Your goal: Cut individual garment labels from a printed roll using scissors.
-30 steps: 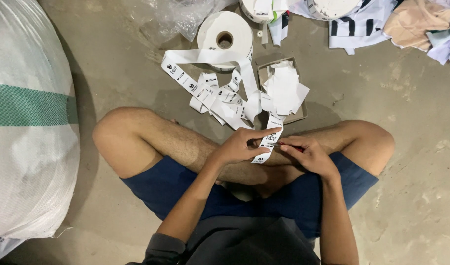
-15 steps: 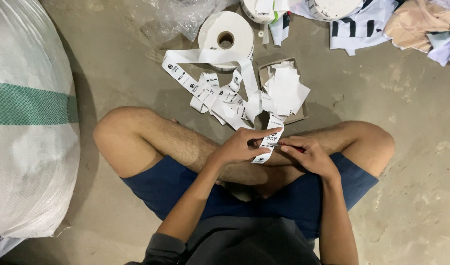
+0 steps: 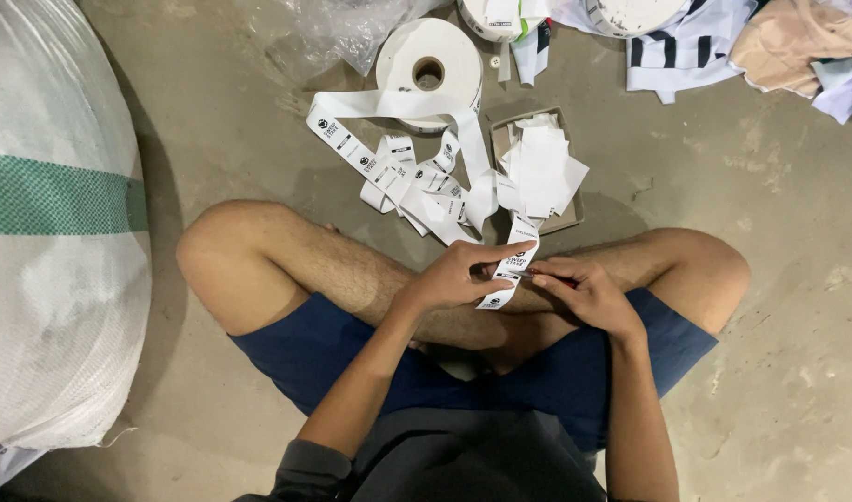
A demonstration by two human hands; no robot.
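I sit cross-legged on a concrete floor. My left hand pinches the free end of a white printed label strip over my shins, thumb on top. My right hand is closed beside it, and its fingertips meet the strip's right edge. A thin reddish tool shows between those fingers, but I cannot tell what kind. The strip runs up in loose folds to a large white roll lying flat on the floor ahead of me.
A small cardboard box heaped with cut white labels stands just beyond my knees. A big white woven sack with a green band fills the left side. Crumpled clear plastic, more rolls and a heap of clothes lie along the top.
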